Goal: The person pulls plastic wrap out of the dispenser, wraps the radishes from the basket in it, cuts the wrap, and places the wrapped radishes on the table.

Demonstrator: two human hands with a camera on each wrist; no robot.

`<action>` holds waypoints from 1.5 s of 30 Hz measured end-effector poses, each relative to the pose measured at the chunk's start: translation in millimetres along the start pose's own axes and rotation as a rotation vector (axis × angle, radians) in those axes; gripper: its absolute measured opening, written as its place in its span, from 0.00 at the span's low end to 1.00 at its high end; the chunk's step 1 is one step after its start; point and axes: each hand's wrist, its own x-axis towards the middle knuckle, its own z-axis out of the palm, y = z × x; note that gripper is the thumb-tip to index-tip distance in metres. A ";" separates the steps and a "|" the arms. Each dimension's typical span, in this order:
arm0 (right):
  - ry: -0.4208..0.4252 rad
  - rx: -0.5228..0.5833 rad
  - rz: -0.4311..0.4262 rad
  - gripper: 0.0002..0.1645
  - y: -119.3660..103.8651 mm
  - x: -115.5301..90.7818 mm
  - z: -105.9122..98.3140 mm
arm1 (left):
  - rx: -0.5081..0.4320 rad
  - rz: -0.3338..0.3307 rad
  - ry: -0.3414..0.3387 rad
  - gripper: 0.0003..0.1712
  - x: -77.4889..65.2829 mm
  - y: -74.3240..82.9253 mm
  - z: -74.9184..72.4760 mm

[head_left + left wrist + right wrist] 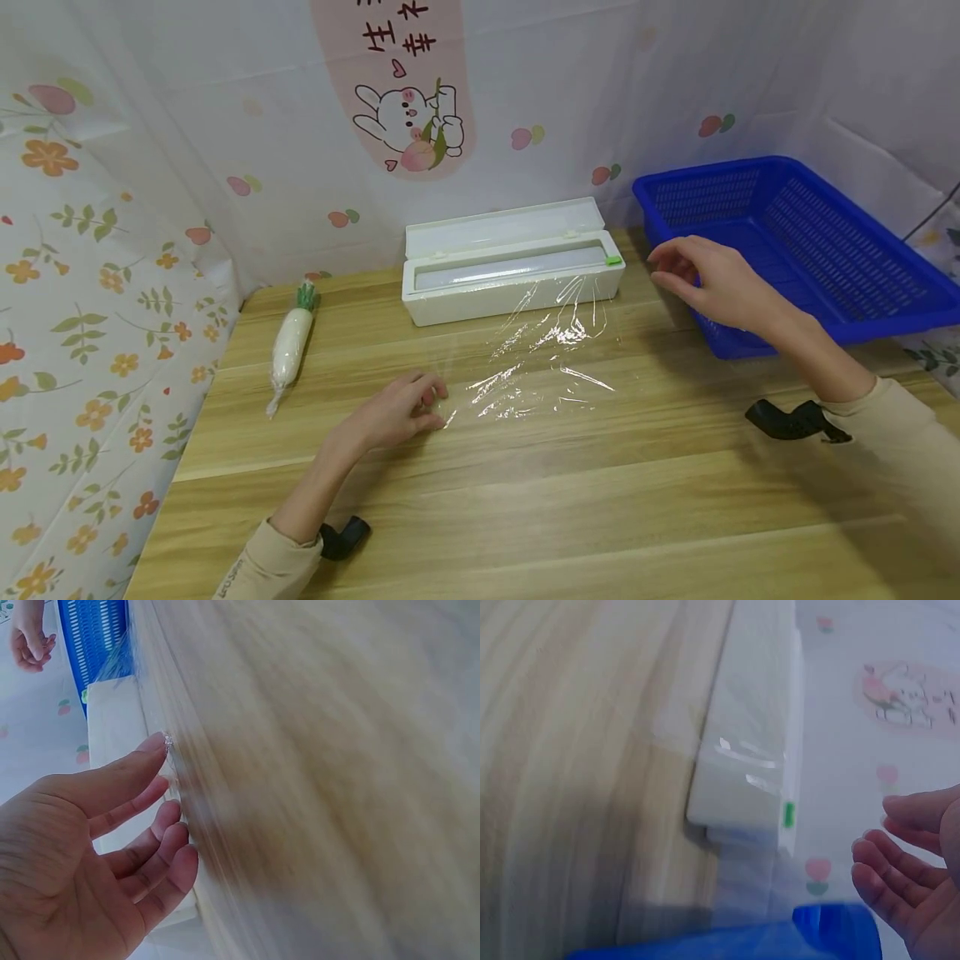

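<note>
A sheet of clear cling film [525,375] stretches over the wood table from a white cling film box [510,287], whose lid is raised. My left hand [393,408] pinches the film's near left corner; in the left wrist view, crumpled film [169,742] shows at the thumb tip. My right hand [712,279] holds nothing, fingers loosely bent, above the left side of a blue plastic basket [750,342]. A green slider [612,261] sits at the box's right end, close to this hand.
A white radish [291,346] with a green top, wrapped in clear film, lies at the table's left. The basket stands at the back right. Behind the box hangs a printed cloth [525,100], and a flowered one [97,333] borders the left side.
</note>
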 end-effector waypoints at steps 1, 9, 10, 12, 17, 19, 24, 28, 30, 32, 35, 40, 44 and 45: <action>0.005 -0.005 0.023 0.14 2.2 0.6 -2.8 | -0.002 0.001 0.000 0.17 0.0 -0.1 0.1; -0.003 0.007 0.175 0.20 33.1 2.4 -19.1 | -0.016 0.001 0.007 0.17 0.0 -1.0 0.7; -0.008 0.013 0.198 0.21 37.4 1.9 -20.1 | -0.015 0.001 0.008 0.17 -0.1 -1.1 0.8; -0.023 0.031 0.254 0.23 46.4 0.7 -21.6 | -0.013 0.001 0.009 0.17 -0.5 -1.1 0.8; -0.065 0.060 0.367 0.28 68.3 -3.5 -23.2 | -0.004 0.001 0.011 0.17 -0.4 -1.2 1.2; -0.086 0.057 0.397 0.30 75.9 -5.5 -23.9 | 0.000 0.002 0.013 0.17 -0.1 -1.7 1.6; -0.187 0.053 0.466 0.36 90.1 -9.4 -25.8 | -0.001 0.004 0.012 0.17 -0.3 -2.3 1.3; -0.283 0.063 0.499 0.40 99.1 -10.7 -25.4 | -0.002 0.003 0.010 0.17 -0.3 -2.0 1.2; -0.325 0.072 0.504 0.41 103.2 -11.5 -24.1 | 0.003 0.004 0.009 0.17 0.0 -2.1 1.6; -0.359 0.066 0.502 0.41 106.5 -12.4 -21.8 | 0.003 -0.001 0.007 0.17 0.1 -1.9 2.1; -0.402 0.090 0.503 0.41 109.0 -13.0 -17.6 | 0.004 0.001 0.006 0.17 0.0 -2.0 2.2; -0.458 0.134 0.481 0.36 108.8 -12.6 -11.5 | -0.004 -0.003 0.009 0.17 0.1 -2.1 2.3; -0.501 0.119 0.454 0.33 108.2 -13.6 -8.6 | -0.011 -0.012 0.004 0.17 0.9 -1.4 2.3; -0.513 0.111 0.446 0.33 108.2 -14.0 -8.1 | -0.012 -0.012 0.003 0.17 1.0 -1.4 2.3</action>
